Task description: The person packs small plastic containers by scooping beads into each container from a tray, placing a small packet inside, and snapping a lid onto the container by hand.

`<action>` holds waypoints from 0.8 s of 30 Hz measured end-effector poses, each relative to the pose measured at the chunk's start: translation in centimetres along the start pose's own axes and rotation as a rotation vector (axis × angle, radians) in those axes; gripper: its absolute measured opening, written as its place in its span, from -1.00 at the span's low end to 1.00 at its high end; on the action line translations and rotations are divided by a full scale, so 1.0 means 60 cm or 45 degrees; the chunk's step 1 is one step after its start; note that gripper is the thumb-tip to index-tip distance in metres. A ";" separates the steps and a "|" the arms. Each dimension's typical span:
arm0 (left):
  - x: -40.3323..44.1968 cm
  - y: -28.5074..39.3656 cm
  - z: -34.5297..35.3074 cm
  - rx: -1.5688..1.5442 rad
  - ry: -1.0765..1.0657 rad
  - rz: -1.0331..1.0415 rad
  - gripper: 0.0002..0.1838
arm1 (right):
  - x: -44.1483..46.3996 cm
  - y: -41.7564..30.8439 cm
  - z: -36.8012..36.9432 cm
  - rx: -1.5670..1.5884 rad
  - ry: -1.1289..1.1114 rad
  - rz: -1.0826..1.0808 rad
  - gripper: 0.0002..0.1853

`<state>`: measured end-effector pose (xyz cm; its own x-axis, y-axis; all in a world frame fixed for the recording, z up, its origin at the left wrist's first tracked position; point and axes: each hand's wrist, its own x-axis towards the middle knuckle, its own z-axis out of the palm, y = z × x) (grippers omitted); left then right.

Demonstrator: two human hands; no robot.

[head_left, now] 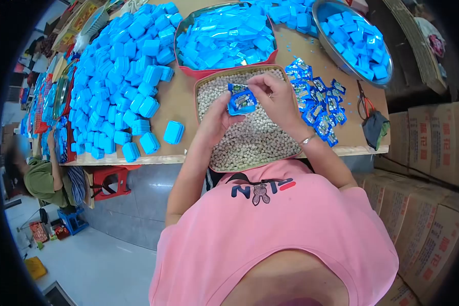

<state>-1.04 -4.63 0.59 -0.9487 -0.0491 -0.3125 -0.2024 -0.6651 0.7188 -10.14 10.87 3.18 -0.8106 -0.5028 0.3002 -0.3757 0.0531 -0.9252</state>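
Note:
My left hand (215, 122) grips a small open blue plastic box (241, 110) by its side, above a tray of pale round beads or beans (255, 137). A blue printed packet (243, 98) lies in the box, its upper part standing out over the rim. Thumb and fingers of my right hand (278, 99) are pinched together at the packet's upper right edge. Right of the tray lies a loose pile of similar printed packets (319, 104). A large heap of closed blue boxes (130, 76) covers the left of the table.
Behind the tray, a red-rimmed bin (228, 38) holds flat blue pieces. A metal bowl (359, 46) of blue boxes stands at back right. Scissors (363, 104) and a dark pouch (376, 130) lie at the right edge, near stacked cartons (433, 137). Another person (46, 176) sits far left.

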 end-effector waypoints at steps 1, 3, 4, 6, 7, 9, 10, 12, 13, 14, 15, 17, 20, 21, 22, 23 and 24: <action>-0.001 0.000 0.000 0.015 0.002 0.023 -0.70 | 0.000 0.002 0.005 -0.005 0.075 -0.055 -0.87; -0.001 -0.006 -0.004 0.086 0.022 0.065 -0.68 | -0.004 0.005 0.008 -0.026 0.068 -0.094 -0.87; 0.000 -0.011 -0.007 0.161 0.039 0.104 -0.67 | -0.005 0.007 0.008 -0.047 0.068 -0.132 -0.88; 0.003 -0.016 -0.010 0.311 0.074 0.182 -0.63 | -0.005 0.009 0.007 -0.088 0.067 -0.209 -0.89; 0.003 -0.016 -0.011 0.308 0.076 0.182 -0.63 | -0.003 0.009 0.003 -0.089 0.063 -0.208 -0.89; 0.003 -0.012 -0.010 0.299 0.070 0.155 -0.61 | 0.004 0.009 -0.016 0.083 0.015 -0.068 -0.88; 0.003 -0.011 -0.010 0.294 0.068 0.142 -0.60 | 0.007 0.008 -0.024 0.169 -0.010 0.003 -0.87; 0.001 -0.011 -0.012 0.288 0.070 0.129 -0.59 | 0.009 0.006 -0.028 0.257 -0.039 0.074 -0.86; 0.000 -0.012 -0.014 0.253 0.056 0.135 -0.59 | 0.008 0.004 -0.027 0.121 -0.107 0.028 -0.85; 0.001 -0.012 -0.015 0.220 0.041 0.141 -0.60 | 0.007 0.002 -0.027 -0.016 -0.173 -0.021 -0.85; 0.002 -0.013 -0.015 0.184 0.025 0.149 -0.60 | 0.007 0.000 -0.027 -0.154 -0.239 -0.071 -0.84; 0.003 -0.013 -0.015 0.145 0.014 0.161 -0.61 | 0.008 0.001 -0.028 -0.293 -0.312 -0.123 -0.83; 0.001 -0.008 -0.013 0.090 0.004 0.124 -0.62 | 0.007 0.014 -0.024 -0.451 -0.358 -0.424 -0.81; 0.004 -0.005 -0.011 0.074 -0.006 0.113 -0.63 | 0.009 0.015 -0.025 -0.507 -0.366 -0.527 -0.80; 0.004 -0.003 -0.008 0.077 -0.010 0.117 -0.63 | 0.011 0.014 -0.028 -0.509 -0.362 -0.531 -0.80; 0.001 -0.002 -0.005 0.129 -0.005 0.115 -0.63 | 0.012 0.010 -0.030 -0.551 -0.387 -0.541 -0.80; -0.003 -0.002 -0.002 0.180 0.001 0.114 -0.64 | 0.012 0.007 -0.033 -0.592 -0.413 -0.551 -0.79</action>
<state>-0.84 -4.62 0.48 -0.9642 -0.1043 -0.2438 -0.1492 -0.5466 0.8240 -11.76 12.23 3.47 -0.3979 -0.7896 0.4671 -0.8449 0.1169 -0.5221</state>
